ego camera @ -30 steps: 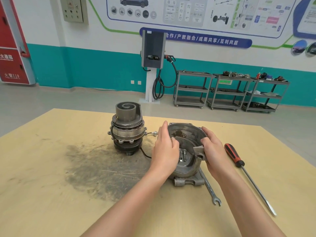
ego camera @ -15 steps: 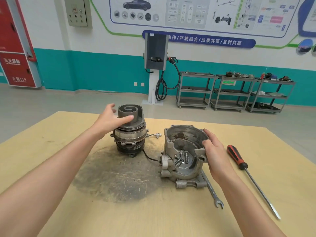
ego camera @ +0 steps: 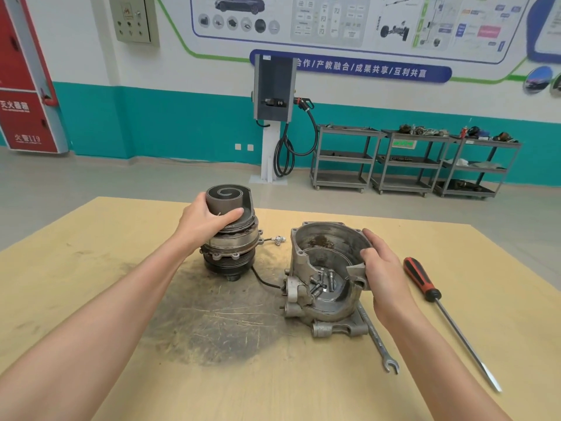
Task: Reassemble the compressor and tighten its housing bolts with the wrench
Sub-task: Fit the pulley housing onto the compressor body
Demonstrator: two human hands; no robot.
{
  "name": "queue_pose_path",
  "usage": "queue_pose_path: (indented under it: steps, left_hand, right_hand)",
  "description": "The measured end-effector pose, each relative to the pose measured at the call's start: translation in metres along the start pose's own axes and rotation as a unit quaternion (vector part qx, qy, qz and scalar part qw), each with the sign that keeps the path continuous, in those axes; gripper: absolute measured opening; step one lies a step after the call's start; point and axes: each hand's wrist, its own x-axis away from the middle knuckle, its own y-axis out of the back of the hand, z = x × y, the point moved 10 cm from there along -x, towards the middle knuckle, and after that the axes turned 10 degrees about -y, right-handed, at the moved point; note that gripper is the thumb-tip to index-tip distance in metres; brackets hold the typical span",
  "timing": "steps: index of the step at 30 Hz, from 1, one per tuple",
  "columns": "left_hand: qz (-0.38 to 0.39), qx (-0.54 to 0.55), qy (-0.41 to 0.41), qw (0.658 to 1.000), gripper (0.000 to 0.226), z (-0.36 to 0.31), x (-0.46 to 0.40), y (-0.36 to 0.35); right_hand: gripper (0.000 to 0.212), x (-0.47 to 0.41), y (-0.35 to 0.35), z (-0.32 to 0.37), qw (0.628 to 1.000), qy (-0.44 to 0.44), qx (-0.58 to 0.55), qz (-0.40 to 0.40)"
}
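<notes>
The compressor body (ego camera: pixel 230 244) stands upright on its pulley at the table's middle, scroll spiral facing up. My left hand (ego camera: pixel 203 221) grips the scroll part at its top, thumb across the front. To the right lies the open grey housing (ego camera: pixel 306 302), with several loose bolts (ego camera: pixel 321 282) inside it. My right hand (ego camera: pixel 384 268) holds the housing's right rim, thumb on the inner edge. A wrench (ego camera: pixel 378 341) lies on the table, partly under the housing's lower right.
A red-handled screwdriver (ego camera: pixel 437 305) lies to the right of my right hand. A thin black wire (ego camera: pixel 262 281) runs from the compressor body to the housing. A dark oily stain (ego camera: pixel 212 317) covers the wooden table (ego camera: pixel 91 268) in front of both parts.
My left hand left the housing's left rim, crossed to the compressor body and closed round the scroll part on top. My right hand stayed on the housing.
</notes>
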Motion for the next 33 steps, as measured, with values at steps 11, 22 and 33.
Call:
queue_pose_path:
  steps: [11,22,33]
  left_hand:
    - [0.011,-0.005,-0.033,0.999,0.068,-0.028,0.042,-0.008]
    - [-0.009,-0.006,-0.032,0.999,0.066,-0.052,0.083,-0.014]
    - [-0.019,0.052,-0.059,0.997,0.052,-0.053,0.093,-0.022]
  right_hand:
    - [0.06,0.006,0.007,0.008,0.997,0.036,-0.028,-0.07]
    - [0.058,0.004,0.022,0.006,0.994,0.007,-0.081,-0.077]
    - [0.054,0.002,0.022,0.006,0.995,-0.003,-0.092,-0.036]
